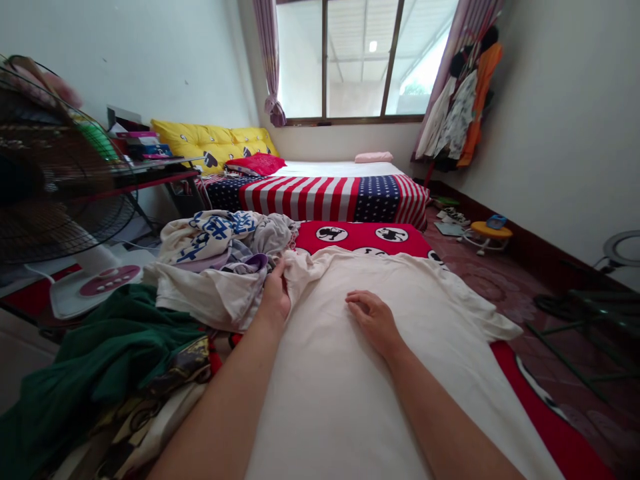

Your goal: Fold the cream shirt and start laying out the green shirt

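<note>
A white T-shirt (345, 380) lies spread out before me over a red cloth (310, 235) with black-and-white round prints. At the shirt's left side my left hand (277, 293) is closed on its bunched sleeve area, thumb on top and the other fingers partly hidden. My right hand (373, 321) rests on the middle of the shirt, fingers loosely bent and holding nothing. The shirt's right sleeve (495, 323) reaches out over the cloth's edge. Just beyond my left hand is a heap of clothes (215, 233), white, grey and purple, with blue lettering on one piece.
Dark green clothing (110, 353) lies at the lower left, near a fan (55, 160) on a white base. A bed with a striped, starred cover (310, 197) stands under the window. On the right floor are a yellow stool (487, 230) and a green metal frame (575, 347).
</note>
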### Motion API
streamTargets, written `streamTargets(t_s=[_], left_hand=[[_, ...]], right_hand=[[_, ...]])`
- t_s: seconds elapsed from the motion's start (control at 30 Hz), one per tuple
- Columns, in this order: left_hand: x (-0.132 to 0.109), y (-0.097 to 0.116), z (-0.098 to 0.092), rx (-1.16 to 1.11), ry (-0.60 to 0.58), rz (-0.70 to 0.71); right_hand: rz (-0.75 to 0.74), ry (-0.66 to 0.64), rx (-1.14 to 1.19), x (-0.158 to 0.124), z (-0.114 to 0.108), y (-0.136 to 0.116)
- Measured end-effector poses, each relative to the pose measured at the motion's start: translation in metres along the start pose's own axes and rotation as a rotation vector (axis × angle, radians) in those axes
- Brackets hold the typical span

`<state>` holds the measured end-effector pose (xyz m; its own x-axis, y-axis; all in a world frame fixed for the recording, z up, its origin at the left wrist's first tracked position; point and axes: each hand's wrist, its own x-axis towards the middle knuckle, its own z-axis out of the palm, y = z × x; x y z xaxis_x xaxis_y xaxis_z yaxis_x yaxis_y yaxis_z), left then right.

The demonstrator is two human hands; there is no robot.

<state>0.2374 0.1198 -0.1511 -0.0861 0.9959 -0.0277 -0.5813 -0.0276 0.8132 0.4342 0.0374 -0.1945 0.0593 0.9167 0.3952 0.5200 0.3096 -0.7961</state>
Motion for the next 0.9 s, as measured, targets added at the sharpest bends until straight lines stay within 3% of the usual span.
streamTargets(t_s=[0.07, 0.17, 0.23, 0.27, 0.37, 0.63, 0.8, 0.9], left_hand=[[-0.015, -0.008, 0.007, 0.167, -0.220, 0.024], [-0.037, -0.020, 0.017, 0.555, -0.673, 0.061], [-0.046, -0.026, 0.021, 0.840, -0.953, 0.161], [-0.049, -0.029, 0.022, 0.954, -1.039, 0.230], [-0.050, -0.032, 0.022, 1.067, -1.071, 0.338], [-0.049, -0.030, 0.020, 1.023, -1.097, 0.345], [-0.046, -0.028, 0.019, 0.972, -1.123, 0.245], [-0.042, -0.024, 0.017, 0.986, -1.061, 0.149]], right_hand=[[0.039, 0.010, 0.063, 0.000, -0.001, -0.001], [0.121, 0.070, 0.198, 0.002, -0.005, 0.001], [0.155, 0.131, 0.250, 0.003, -0.005, 0.005], [0.156, 0.157, 0.255, 0.003, -0.005, 0.008], [0.123, 0.191, 0.237, 0.004, -0.001, 0.015], [0.093, 0.183, 0.229, 0.002, -0.001, 0.010], [0.119, 0.268, 0.294, 0.004, -0.001, 0.011], [0.092, 0.325, 0.285, 0.006, 0.000, 0.015]])
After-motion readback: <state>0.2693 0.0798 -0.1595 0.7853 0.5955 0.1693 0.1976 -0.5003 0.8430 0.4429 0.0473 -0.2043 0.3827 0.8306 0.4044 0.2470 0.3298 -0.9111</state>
